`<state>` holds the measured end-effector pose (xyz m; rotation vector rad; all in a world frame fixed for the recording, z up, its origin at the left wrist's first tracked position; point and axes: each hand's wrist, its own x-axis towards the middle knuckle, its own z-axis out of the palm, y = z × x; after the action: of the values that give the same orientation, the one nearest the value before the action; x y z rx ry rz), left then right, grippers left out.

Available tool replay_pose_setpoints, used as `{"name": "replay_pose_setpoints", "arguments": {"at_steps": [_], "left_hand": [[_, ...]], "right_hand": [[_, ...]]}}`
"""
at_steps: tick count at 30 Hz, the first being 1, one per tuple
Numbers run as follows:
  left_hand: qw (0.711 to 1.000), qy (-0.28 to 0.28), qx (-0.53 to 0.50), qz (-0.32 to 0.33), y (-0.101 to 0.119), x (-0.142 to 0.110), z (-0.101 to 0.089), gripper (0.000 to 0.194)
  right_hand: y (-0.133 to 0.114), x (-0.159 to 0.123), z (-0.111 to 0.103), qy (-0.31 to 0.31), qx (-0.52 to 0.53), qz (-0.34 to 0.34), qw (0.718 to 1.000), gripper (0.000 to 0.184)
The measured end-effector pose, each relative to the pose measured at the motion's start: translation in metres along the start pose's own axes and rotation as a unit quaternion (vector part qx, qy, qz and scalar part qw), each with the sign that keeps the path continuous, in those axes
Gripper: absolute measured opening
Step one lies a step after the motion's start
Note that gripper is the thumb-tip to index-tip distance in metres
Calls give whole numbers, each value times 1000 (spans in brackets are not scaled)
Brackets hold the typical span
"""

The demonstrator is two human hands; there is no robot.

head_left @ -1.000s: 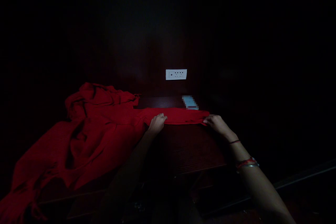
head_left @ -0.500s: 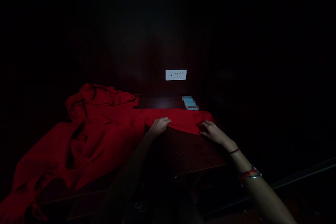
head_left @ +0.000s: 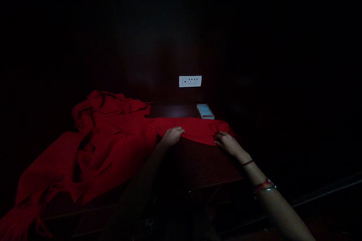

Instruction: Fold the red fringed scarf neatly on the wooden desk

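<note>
A red fringed scarf (head_left: 118, 135) lies across the dark wooden table, loosely bunched on the left and flatter in a narrow strip on the right. Its tasselled end hangs at the lower left. My left hand (head_left: 172, 135), with a ring on one finger, is closed on the near edge of the strip. At the strip's right end, my right hand (head_left: 228, 144) pinches the near corner, thumb and fingers drawn together. A dark cord and a red and silver bracelet circle my right wrist and forearm.
A flat, pale blue, pixelated object (head_left: 205, 111) lies just behind the strip. A white wall socket (head_left: 190, 81) is set in the dark wall beyond. The front edge of the table (head_left: 215, 183) runs below my hands; deep shadow hides the surroundings.
My right hand's fingers have drawn closer together at the scarf's corner, and that forearm has shifted slightly left. My left hand stays at the same spot on the edge.
</note>
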<state>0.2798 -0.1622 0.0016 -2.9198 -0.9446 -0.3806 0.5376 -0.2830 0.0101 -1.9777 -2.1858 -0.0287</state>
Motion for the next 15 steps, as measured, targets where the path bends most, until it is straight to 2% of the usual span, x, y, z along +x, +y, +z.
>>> {"name": "replay_pose_setpoints", "arguments": {"at_steps": [11,15], "left_hand": [[1000,1,2,4,0,0,-1,31],[1000,-4,4,1,0,0,-1,32]], "right_hand": [[0,4,2,12,-8,-6,1000,19],[-9,1,-1,11,-22,10,1000,21]]}}
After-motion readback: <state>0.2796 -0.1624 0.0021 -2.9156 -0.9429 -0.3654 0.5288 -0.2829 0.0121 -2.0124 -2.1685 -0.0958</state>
